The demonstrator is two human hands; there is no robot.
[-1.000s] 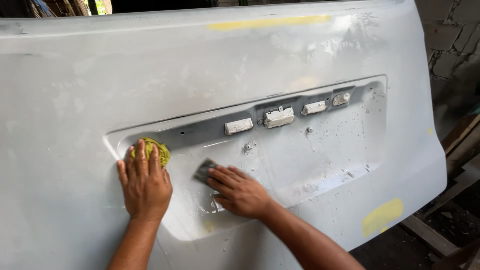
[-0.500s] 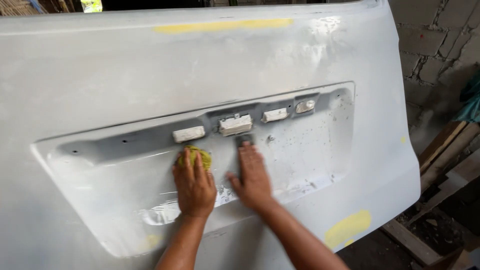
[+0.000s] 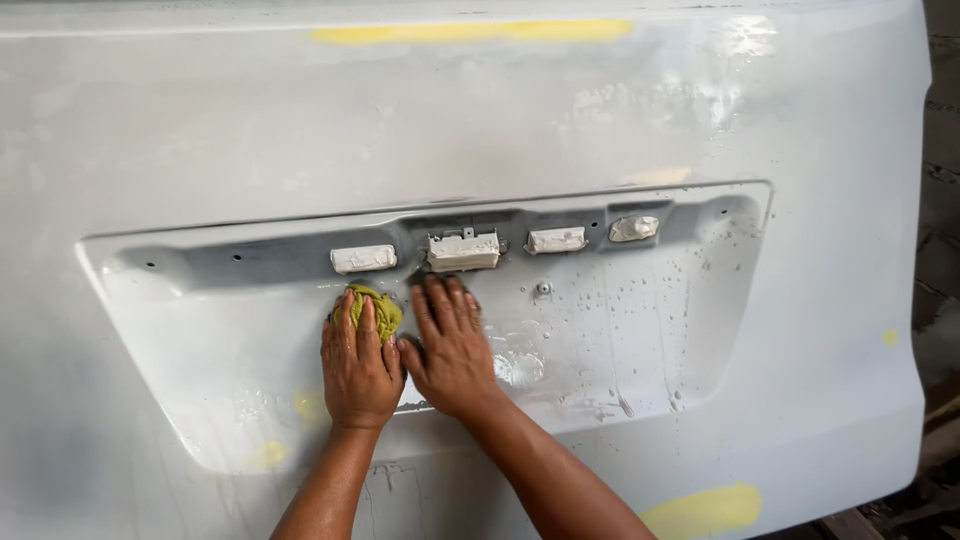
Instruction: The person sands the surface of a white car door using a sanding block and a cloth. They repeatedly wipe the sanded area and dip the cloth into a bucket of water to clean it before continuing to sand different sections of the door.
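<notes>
a yellow-green sponge (image 3: 372, 308) is pressed flat under the left hand (image 3: 358, 368), fingers spread over it, in the wet recess of the white car panel (image 3: 250, 130). the right hand (image 3: 452, 350) is laid open beside it; anything beneath cannot be told. the sponge looks soft, light and slippery; it is best held from above.

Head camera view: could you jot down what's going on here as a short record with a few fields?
Surface: white car body panel with a recessed area, wet with droplets
Left hand: flat on the recess, pressing a yellow-green cloth
Right hand: flat on the recess beside the left, fingers over something dark, mostly hidden
Fittings: row of small white blocks just above the hands
Marks: yellow patches along the top edge and lower right
</notes>
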